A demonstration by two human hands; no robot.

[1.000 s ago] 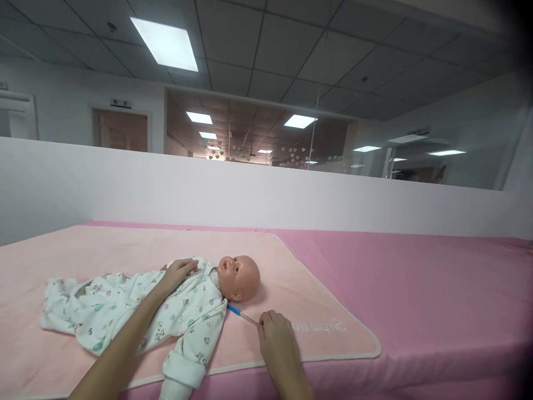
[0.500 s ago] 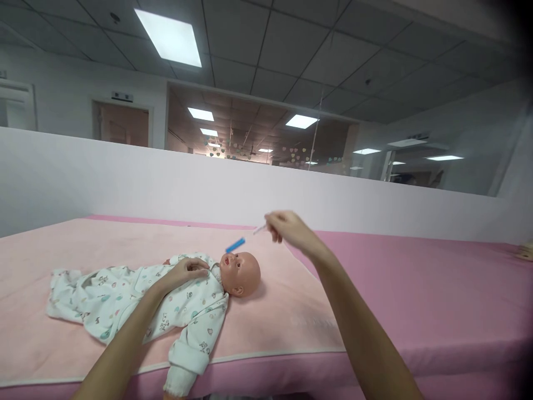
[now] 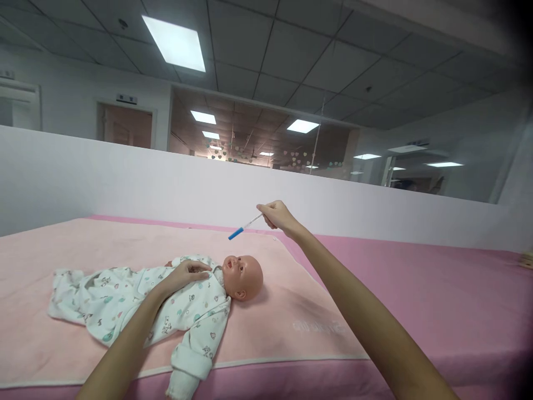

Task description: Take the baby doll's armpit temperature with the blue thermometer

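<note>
Thermometer: grip done, doll contact absent; remainder I can't tell.
Right hand: pinching its pale end.
Left hand: loosely open on romper.

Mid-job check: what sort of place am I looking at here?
Probably an infant-care practice room, though nothing legible confirms it. A clothed baby doll lies on a pale pink blanket, and behind the low white wall a wide window shows heart-shaped decorations.
</note>
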